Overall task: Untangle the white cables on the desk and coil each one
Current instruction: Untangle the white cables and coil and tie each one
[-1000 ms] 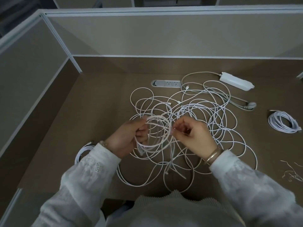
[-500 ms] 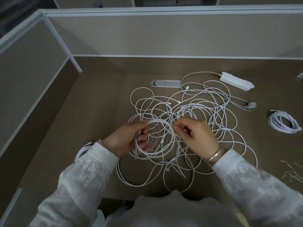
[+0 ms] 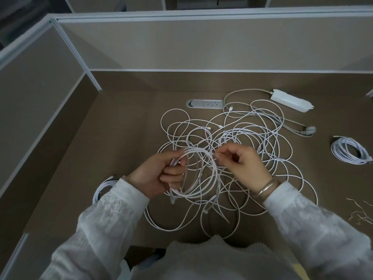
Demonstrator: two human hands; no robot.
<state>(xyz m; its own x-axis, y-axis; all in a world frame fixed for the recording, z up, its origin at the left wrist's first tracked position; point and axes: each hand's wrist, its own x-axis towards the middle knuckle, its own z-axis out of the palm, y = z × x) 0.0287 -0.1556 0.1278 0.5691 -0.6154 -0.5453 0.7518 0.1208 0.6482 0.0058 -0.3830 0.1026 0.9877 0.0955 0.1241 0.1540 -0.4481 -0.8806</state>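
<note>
Left hand grips a partly wound coil of white cable, fingers curled through the loops, thumb on top at the coil's 10 o'clock. Coil held just above the tabletop, at frame centre. Right hand at the coil's 2 o'clock, thumb and forefinger pinching a strand at the coil's upper edge, other fingers loosely curled. Metal bangle on the right wrist; white lace sleeves on both arms.

Tangled white cables sprawl over the tabletop under and behind the hands, loops running from 12 to 5 o'clock of the coil, some trailing toward the near edge. Cannot tell which loose strand feeds the held coil.

Finished coiled cable lies at 3 o'clock, well apart from the tangle. Another coiled cable at 9 o'clock, partly hidden by the left sleeve.

Recessed socket panel at 12 o'clock, just beyond the tangle. White power strip at 1 o'clock, its grey cord looping back to a plug at 2 o'clock. Thin wire ties at 4 o'clock near the right edge. Partition walls enclose the tabletop at back and left.
</note>
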